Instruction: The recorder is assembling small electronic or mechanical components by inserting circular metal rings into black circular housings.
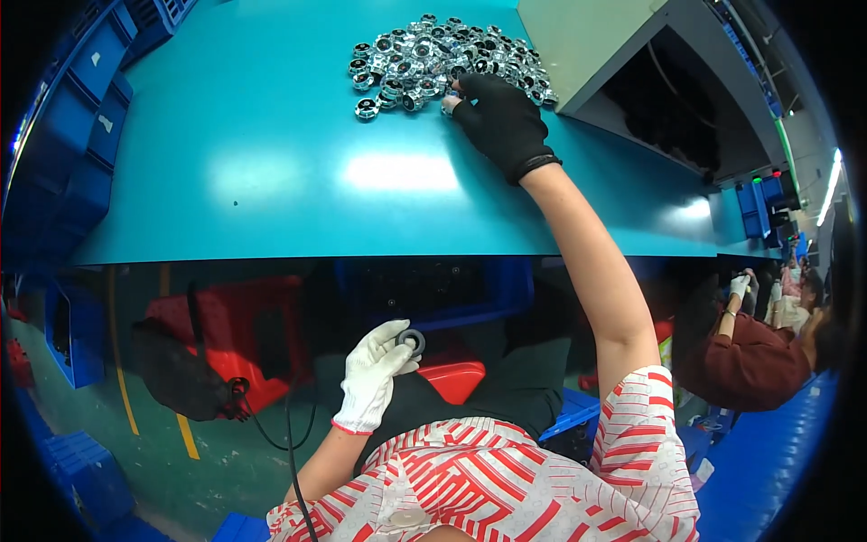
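Note:
My left hand (373, 369), in a white knitted glove, is below the table's front edge. Its thumb and fingers pinch a dark grey ring (411, 341) with an open centre. Stretched out over the table, my right hand (499, 124) wears a black glove with bare fingertips. Its thumb and forefinger close on a small shiny round part (454, 94) at the near edge of a heap, mostly covered by the fingers. The heap (420, 61) holds many silvery, clear-looking round parts with black centres. One such part (366, 109) lies apart at the heap's near left.
The turquoise tabletop (271, 126) carries a pale machine housing (587, 45) with a dark opening at the right. Blue bins (77, 135) stand along the left. Under the table are a blue crate (488, 303) and a red container (262, 316). A co-worker (750, 352) sits at right.

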`<state>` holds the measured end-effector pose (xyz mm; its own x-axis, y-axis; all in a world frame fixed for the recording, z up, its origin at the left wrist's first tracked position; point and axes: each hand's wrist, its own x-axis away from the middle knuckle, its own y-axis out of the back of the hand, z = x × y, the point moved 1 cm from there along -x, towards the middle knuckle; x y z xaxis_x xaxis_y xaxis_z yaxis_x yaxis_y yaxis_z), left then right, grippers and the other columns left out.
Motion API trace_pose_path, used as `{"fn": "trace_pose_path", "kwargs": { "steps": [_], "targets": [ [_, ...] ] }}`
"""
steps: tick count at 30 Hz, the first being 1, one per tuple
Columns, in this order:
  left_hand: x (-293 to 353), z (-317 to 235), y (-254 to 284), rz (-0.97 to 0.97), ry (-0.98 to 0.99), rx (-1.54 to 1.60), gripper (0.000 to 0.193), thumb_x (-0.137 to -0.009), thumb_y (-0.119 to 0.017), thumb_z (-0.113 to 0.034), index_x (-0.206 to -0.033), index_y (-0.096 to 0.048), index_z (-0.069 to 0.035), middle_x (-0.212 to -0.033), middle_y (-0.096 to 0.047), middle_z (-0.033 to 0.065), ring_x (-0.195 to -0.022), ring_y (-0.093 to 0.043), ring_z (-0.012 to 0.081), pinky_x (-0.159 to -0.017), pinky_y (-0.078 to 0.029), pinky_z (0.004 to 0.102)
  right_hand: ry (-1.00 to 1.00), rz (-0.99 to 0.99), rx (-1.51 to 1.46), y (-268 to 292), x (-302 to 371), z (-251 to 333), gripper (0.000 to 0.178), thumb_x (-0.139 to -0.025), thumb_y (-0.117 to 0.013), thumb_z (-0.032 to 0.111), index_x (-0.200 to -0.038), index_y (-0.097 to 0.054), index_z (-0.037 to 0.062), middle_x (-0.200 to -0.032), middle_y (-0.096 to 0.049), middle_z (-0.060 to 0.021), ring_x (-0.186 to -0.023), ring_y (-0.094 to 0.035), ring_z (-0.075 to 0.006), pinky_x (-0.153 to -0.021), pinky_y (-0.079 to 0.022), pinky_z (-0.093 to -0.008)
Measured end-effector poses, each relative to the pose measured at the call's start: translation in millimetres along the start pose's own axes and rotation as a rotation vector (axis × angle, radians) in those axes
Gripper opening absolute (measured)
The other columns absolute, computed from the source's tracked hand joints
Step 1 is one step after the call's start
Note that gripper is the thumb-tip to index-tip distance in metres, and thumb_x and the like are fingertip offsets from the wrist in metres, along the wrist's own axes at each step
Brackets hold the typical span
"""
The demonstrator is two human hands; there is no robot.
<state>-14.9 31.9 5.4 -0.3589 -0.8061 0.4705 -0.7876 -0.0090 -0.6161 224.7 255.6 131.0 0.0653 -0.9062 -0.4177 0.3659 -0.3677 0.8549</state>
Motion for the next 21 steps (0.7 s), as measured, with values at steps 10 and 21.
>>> {"fn": "trace_pose_path", "kwargs": {
  "steps": [10, 21],
  "targets": [
    [-2, -2, -5, -0.001, 0.023, -0.027, 0.036, -0.084, -0.062, -0.001, -0.119, -0.052, 0.004, -0.097, -0.063, 0.0087, -0.084, -0.065, 0.0145, -0.074, -0.057, 0.0244, -0.234, 0.215, -0.108, 35, 35, -28, 0.031, -0.089, -0.046, 0.037, -0.098, -0.064, 0.0132, -0.09, -0.065, -0.0148, -0.087, -0.061, -0.034, -0.074, -0.046, -0.0429],
    [1, 1, -18, -0.005, -0.01, -0.107, 0.04, -0.084, -0.063, -0.004, -0.121, -0.051, 0.003, -0.094, -0.064, 0.008, -0.08, -0.066, 0.0181, -0.069, -0.058, 0.0268, -0.322, 0.156, -0.151, 50, 56, -44, 0.034, -0.088, -0.049, 0.04, -0.093, -0.068, 0.0117, -0.091, -0.066, -0.0125, -0.083, -0.061, -0.0307, -0.075, -0.047, -0.0378]
  ]
}}
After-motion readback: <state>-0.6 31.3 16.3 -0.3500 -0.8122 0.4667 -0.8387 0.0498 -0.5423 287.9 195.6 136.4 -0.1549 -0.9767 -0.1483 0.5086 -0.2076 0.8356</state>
